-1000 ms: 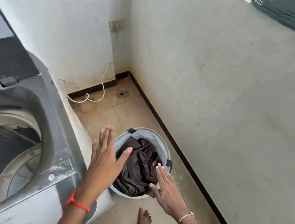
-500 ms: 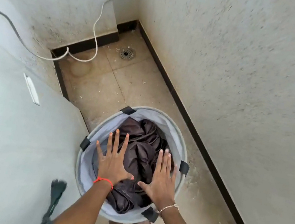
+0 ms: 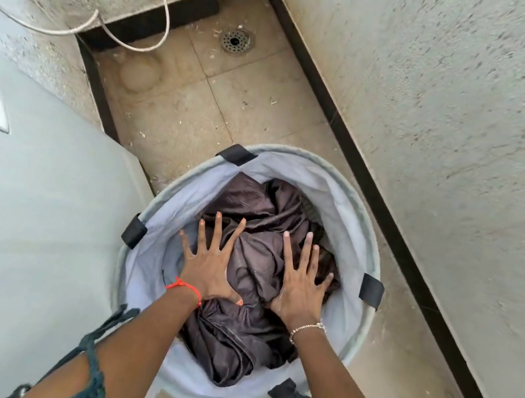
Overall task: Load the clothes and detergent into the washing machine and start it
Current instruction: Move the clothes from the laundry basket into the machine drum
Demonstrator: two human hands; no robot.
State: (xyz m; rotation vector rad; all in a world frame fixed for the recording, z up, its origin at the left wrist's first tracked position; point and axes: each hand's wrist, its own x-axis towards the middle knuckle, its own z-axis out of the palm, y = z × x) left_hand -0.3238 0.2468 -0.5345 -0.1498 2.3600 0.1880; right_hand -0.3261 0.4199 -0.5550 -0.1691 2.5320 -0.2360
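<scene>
Now laid on the dark clothes [image 3: 240, 341] under both palms in the basket [image 3: 296, 151]: left hand [image 3: 210, 264] and right hand [image 3: 300, 286], splayed flat, gripping nothing. Lowered closer than before, probably ready to scoop.

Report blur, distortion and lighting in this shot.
Head view: motion blur streaks the right wall; the left hand, right hand and dark clothes in the basket are fairly sharp; the wide-angle lens tilts the walls outward; light is soft and even, without glare.

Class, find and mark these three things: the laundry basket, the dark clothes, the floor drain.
laundry basket [image 3: 300, 153]: head view, far rim.
dark clothes [image 3: 254, 260]: head view, middle of the pile.
floor drain [image 3: 235, 40]: head view, centre of the grate.
</scene>
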